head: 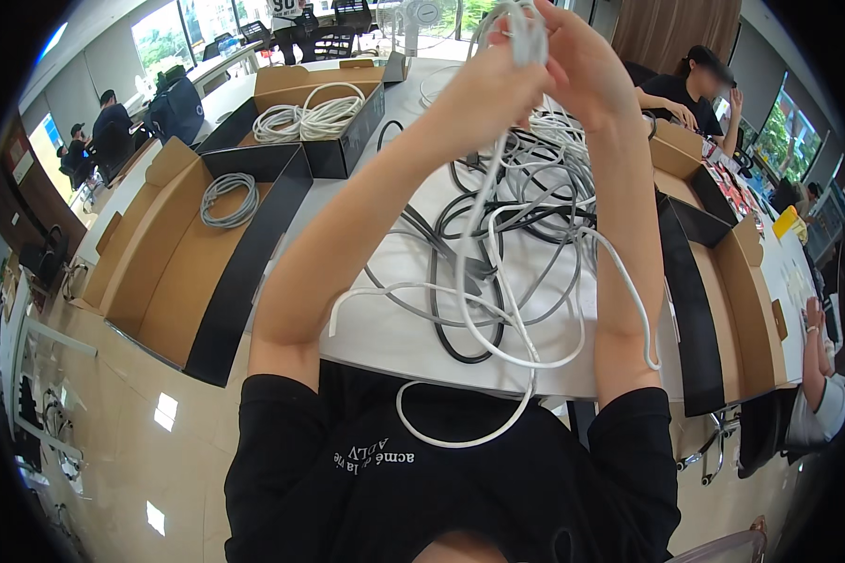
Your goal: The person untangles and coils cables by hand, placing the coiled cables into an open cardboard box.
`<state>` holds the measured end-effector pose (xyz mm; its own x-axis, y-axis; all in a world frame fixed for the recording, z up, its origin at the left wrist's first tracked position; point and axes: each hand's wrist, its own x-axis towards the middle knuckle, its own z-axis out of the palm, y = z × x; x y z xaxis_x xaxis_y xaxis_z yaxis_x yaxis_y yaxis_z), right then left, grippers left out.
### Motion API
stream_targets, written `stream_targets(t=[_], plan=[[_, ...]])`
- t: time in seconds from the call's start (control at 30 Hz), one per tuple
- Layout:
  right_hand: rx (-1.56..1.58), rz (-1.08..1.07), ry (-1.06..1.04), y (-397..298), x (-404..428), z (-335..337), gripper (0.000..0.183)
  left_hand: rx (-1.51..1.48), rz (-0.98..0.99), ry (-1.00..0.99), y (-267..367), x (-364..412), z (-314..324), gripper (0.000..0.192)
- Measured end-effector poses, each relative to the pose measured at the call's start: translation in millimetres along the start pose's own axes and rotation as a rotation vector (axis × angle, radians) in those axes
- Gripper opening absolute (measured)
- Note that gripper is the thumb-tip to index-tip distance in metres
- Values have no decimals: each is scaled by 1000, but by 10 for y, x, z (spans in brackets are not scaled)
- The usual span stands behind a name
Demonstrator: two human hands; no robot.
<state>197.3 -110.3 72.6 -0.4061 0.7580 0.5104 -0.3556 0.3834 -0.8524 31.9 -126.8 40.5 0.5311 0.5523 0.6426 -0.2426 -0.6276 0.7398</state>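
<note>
Both hands are raised together at the top of the picture, over the far part of the white table (408,352). My left hand (510,81) and my right hand (581,67) grip a bunched, light-coloured cable (528,39), blurred and partly cut off by the upper edge. From the hands a length of this cable hangs down to the table. Below lies a tangle of white, grey and black cables (535,176). One white cable (458,443) loops over the table's front edge against my black shirt. Another white end (333,327) rests near my left elbow.
At left, an open cardboard box (162,288) holds one coiled grey cable (230,200). Behind it, another box (334,158) contains coiled white cables (310,116). More open boxes (704,331) stand at right. A person in a black cap (690,91) sits across at right; a fan (415,21) stands behind the table.
</note>
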Motion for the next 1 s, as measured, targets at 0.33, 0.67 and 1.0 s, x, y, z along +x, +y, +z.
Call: stream_targets(t=[0.33, 0.67, 1.0], plan=[[-967, -602, 37, 506, 89, 795, 76, -885, 168, 443, 15, 133, -653, 13], [-1574, -376, 126, 304, -16, 668, 94, -1074, 217, 234, 108, 84, -988, 15], [-1469, -533, 544, -165, -149, 70, 49, -1063, 165, -356, 269, -87, -1424, 19]])
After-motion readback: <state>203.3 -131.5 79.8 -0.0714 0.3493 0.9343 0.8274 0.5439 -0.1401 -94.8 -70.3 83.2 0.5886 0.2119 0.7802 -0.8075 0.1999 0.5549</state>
